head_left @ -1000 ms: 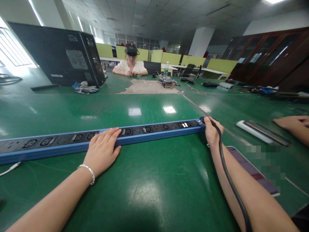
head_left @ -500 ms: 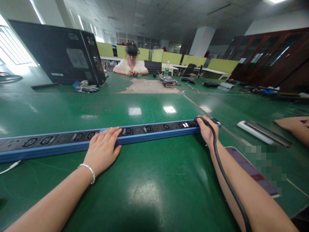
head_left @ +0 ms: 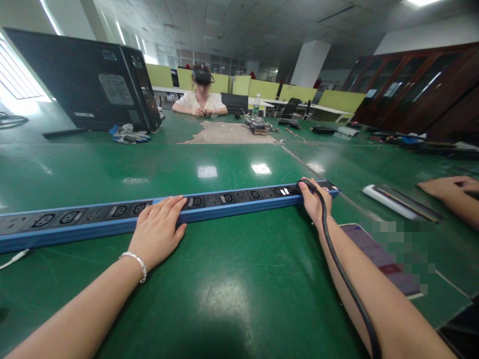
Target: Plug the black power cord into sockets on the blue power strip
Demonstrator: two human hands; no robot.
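Observation:
A long blue power strip (head_left: 239, 206) with a row of black sockets lies across the green table. My left hand (head_left: 159, 224) rests flat over its middle, fingers stretched across the top and thumb against the near side. At the strip's right end, my right hand (head_left: 316, 199) is closed round the black plug (head_left: 304, 184) of a power cord. The plug sits at a socket there; how deep it is in cannot be seen. Its black cord (head_left: 340, 274) runs down along my right forearm and out of view at the bottom.
A black computer case (head_left: 86, 85) and gloves (head_left: 129, 133) stand back left. Across the table sits a person (head_left: 200, 102). Another person's hand (head_left: 449, 192) is at right, by a white-and-dark bar (head_left: 402, 202). A tablet-like panel (head_left: 377, 257) lies near my right forearm.
The whole view has shifted slightly, so things sit a little further left. Both hands keep their places on the strip and the plug; the other person's hand at right has shifted slightly.

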